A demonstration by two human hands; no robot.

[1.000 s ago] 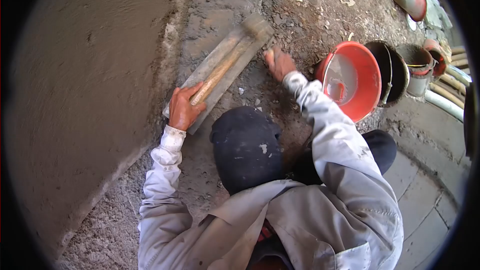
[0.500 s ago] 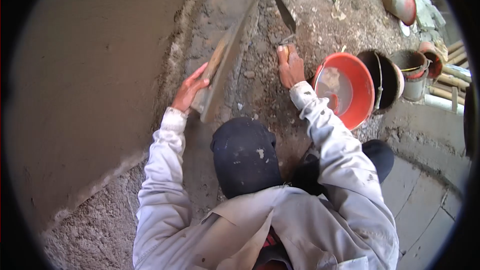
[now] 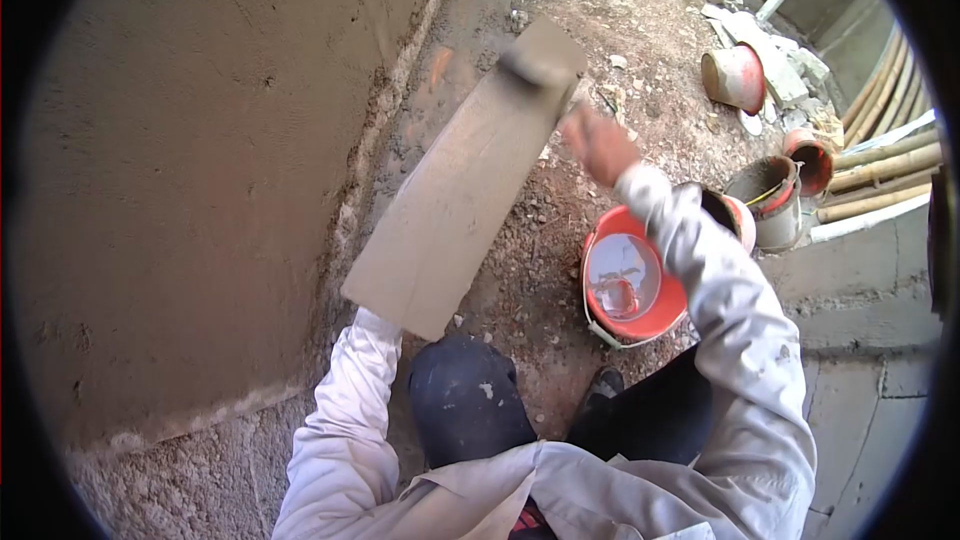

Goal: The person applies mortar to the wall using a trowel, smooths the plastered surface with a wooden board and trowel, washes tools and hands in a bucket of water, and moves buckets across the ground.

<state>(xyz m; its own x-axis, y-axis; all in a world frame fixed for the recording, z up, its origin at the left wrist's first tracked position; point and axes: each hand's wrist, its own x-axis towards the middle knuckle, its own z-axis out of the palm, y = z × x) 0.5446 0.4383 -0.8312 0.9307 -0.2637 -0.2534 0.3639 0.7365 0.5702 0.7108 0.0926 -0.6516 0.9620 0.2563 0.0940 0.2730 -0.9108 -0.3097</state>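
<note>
A long wooden plastering float (image 3: pixel 455 205) is raised before me, its broad mortar-smeared face turned up. My left hand is hidden beneath it; only the white sleeve (image 3: pixel 365 365) comes out at its near end. My right hand (image 3: pixel 600 145), smeared by motion, is closed beside the float's far right edge. A trowel (image 3: pixel 535 68), blurred, shows as a grey patch across the far end of the float. Its handle cannot be made out. At the left stands a wall (image 3: pixel 200 190) coated with wet-looking grey-brown mortar.
An orange bucket (image 3: pixel 672 295) with cloudy water stands below my right forearm. Beyond it are mortar-stained buckets (image 3: pixel 765 190), a tipped bucket (image 3: pixel 735 78) and white rubble (image 3: pixel 775 50). Bamboo poles (image 3: pixel 885 170) lie at the right. My dark knee (image 3: pixel 465 400) is close to the float.
The float has swung from edge-on to face-up and moved right, covering my left hand. My right hand has brought the trowel from beside the float to its far end. The view has tilted up.
</note>
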